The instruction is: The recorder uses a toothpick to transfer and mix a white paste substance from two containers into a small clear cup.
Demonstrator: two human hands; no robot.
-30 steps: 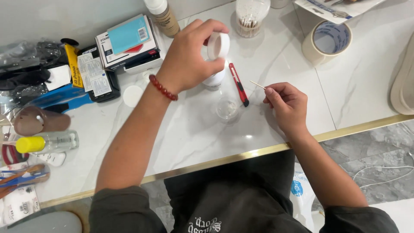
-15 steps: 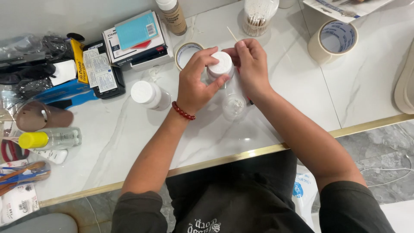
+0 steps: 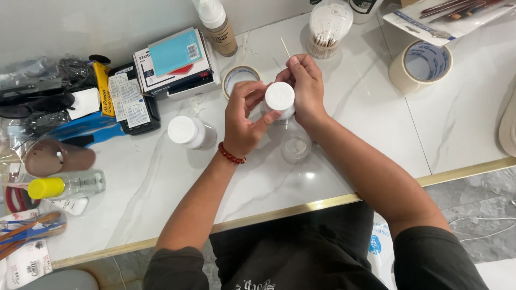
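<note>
The white marble table (image 3: 376, 123) carries everything. At its twelve o'clock edge sits a clear tub of cotton swabs (image 3: 329, 24); a roll of tape (image 3: 422, 64) lies at two o'clock, and a smaller tape roll (image 3: 236, 78) rests at eleven o'clock of the hands. The left hand (image 3: 242, 121) curls half closed round a white-capped bottle (image 3: 279, 96) near the table's centre, thumb and fingertips pressed on the cap's rim. The right hand (image 3: 306, 86), at three o'clock of the cap, touches the bottle's far side while its fingers pinch a thin wooden stick (image 3: 285, 47) pointing to twelve. A second white-capped bottle (image 3: 188, 131) stands at nine o'clock, and a small clear cup (image 3: 295, 147) at five.
</note>
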